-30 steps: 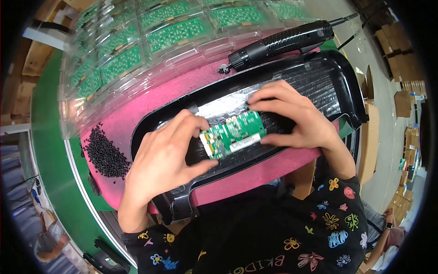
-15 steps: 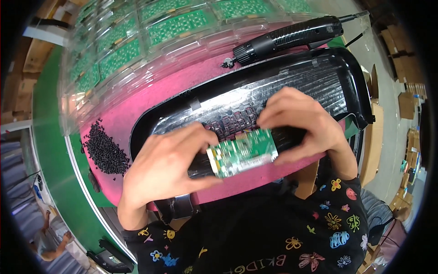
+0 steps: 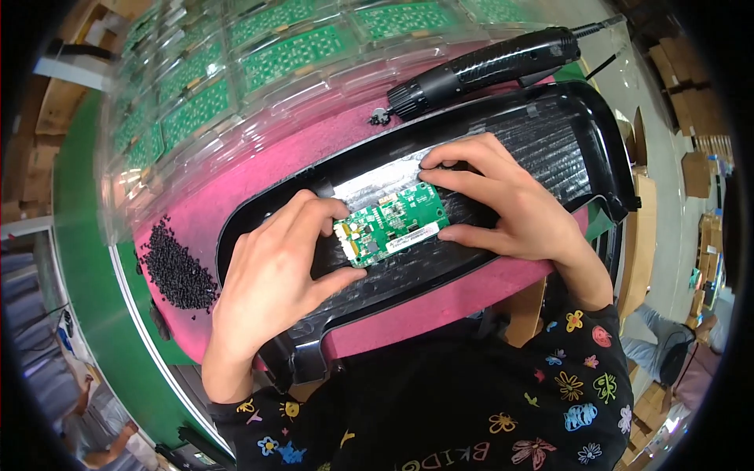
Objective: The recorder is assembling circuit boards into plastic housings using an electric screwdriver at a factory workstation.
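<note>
A green circuit board (image 3: 404,210) with white connectors at its left end and a white label strip along its near edge lies over the middle of a long black plastic housing (image 3: 542,141). My left hand (image 3: 275,259) grips the board's left end, fingers at the far corner and thumb at the near one. At the right end, my right hand (image 3: 503,200) holds it between fingers and thumb. Whether the board touches the housing floor cannot be told. It covers the patterned part of the housing seen earlier.
Behind the housing lies a black electric screwdriver (image 3: 479,71), with a few screws at its tip. A heap of small black screws (image 3: 177,267) sits left on the pink mat (image 3: 236,188). Clear plastic trays (image 3: 259,118) of green boards stand at the far left.
Both hands have carried the circuit board away from me, from the housing's near edge to over its middle. The board now lies flatter, its component side facing up.
</note>
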### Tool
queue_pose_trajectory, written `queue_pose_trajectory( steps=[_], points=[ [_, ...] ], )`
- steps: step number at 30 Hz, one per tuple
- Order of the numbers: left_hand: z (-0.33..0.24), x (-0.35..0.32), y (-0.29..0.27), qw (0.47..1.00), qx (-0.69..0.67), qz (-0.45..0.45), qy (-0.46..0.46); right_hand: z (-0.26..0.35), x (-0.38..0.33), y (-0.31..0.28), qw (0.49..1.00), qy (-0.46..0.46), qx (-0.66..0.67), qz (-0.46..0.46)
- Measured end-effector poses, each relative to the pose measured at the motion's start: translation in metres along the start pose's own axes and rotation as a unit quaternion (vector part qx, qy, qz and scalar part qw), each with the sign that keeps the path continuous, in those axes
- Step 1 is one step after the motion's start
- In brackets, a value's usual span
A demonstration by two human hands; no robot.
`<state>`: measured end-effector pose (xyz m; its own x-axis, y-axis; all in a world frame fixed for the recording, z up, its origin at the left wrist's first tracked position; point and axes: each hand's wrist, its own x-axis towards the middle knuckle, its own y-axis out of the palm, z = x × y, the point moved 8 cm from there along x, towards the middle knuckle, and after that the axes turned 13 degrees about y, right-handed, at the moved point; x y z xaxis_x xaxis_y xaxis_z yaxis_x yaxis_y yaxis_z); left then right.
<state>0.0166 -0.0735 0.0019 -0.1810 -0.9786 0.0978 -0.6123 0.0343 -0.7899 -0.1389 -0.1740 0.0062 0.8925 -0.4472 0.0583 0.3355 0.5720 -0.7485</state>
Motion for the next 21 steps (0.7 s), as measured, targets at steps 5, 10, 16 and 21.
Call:
queue_pose_trajectory(
  steps=[5, 10, 16, 21],
  points=[
    [-0.008, 0.007, -0.002, 0.999, 0.007, 0.026, -0.019, -0.002, -0.004, -0.004, 1.0, -0.015, 0.002, 0.003],
    [-0.008, -0.005, -0.001, 0.997, 0.021, 0.007, -0.068, -0.004, -0.006, 0.005, 0.997, -0.064, 0.044, -0.025],
    [-0.01, 0.002, 0.001, 0.999, 0.013, 0.018, -0.026, -0.004, -0.012, -0.004, 0.997, -0.062, 0.016, -0.037],
    [-0.011, -0.003, -0.007, 0.999, 0.004, 0.018, -0.032, -0.006, -0.023, -0.082, 0.953, 0.05, -0.094, -0.283]
  ],
)
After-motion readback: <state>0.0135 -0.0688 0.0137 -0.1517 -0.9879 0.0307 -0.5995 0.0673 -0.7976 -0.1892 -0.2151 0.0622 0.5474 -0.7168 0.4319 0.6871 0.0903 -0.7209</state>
